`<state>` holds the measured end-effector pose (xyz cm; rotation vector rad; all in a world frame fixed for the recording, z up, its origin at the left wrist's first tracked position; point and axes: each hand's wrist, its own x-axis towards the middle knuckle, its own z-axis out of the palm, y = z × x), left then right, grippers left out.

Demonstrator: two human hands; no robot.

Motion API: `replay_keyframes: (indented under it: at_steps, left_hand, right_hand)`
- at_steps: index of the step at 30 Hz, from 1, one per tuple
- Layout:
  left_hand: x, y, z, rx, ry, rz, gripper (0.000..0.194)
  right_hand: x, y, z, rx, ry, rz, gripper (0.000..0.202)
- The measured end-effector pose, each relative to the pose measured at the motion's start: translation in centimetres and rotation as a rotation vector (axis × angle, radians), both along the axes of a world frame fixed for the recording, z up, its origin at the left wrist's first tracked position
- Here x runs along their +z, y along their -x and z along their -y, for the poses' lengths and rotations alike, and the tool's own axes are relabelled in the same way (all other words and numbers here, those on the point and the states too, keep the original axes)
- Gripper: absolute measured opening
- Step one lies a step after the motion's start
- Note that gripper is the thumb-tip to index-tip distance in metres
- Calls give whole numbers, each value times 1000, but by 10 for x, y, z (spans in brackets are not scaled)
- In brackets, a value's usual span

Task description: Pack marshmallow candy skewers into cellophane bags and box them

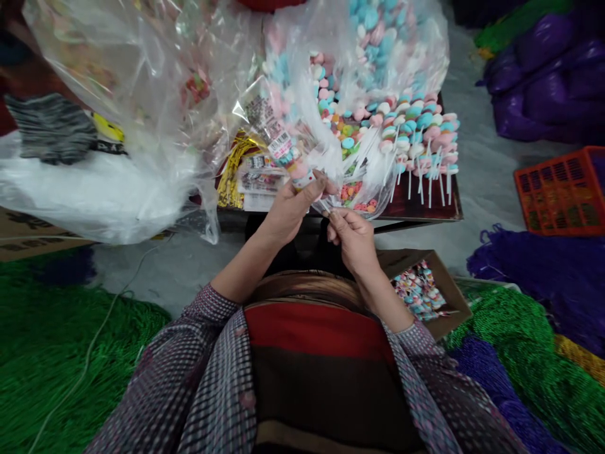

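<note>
My left hand [295, 208] is closed around the lower part of a clear printed candy bag [276, 135] with a barcode label. Pink, white and blue candy shows inside the bag, above my thumb. The fingers of my right hand [352, 236] are pinched together just below, at what looks like the white stick end of the candy. Beyond my hands lies a clear bag of ring-shaped gummies [363, 205]. Flat printed packets [259, 180] and gold twist ties [231, 173] lie left of my left hand.
Marshmallow skewers [425, 135] are piled at the table's right, beside large plastic bags of marshmallows [378, 38]. A cardboard box [456, 306] of wrapped candies stands below the table. An orange crate [560, 189] and green strands [505, 325] lie right. Another person's patterned sleeve [50, 126] shows left.
</note>
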<state>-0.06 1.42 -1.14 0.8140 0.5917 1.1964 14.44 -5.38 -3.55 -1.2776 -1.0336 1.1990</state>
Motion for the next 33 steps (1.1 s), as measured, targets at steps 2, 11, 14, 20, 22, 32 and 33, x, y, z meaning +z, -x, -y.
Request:
replay_keyframes:
  at_steps: [2,11,14,20,22,32,33]
  left_hand:
    - [0,5,-1,-23,23,30,45]
    - [22,10,-13,261,121,61,20]
    - [18,0,-7,188,171,24,19]
    - [14,-2,-2,165,181,66,22]
    - [11,-3,3,87,137,95,24]
    - [28,36,-25,271,140,73,19]
    - [29,36,-29,308,161,77,14]
  right_hand:
    - [-3,-1,0,-7,4,-24,40]
    - [-3,11,3,11,-3,39,47]
    - [4,16,1,61,-10,21,48]
    - [5,15,0,112,41,75,50]
    - [5,17,0,124,41,73,50]
    - [0,-6,4,225,46,139,41]
    - [-2,-6,3,207,23,196,37]
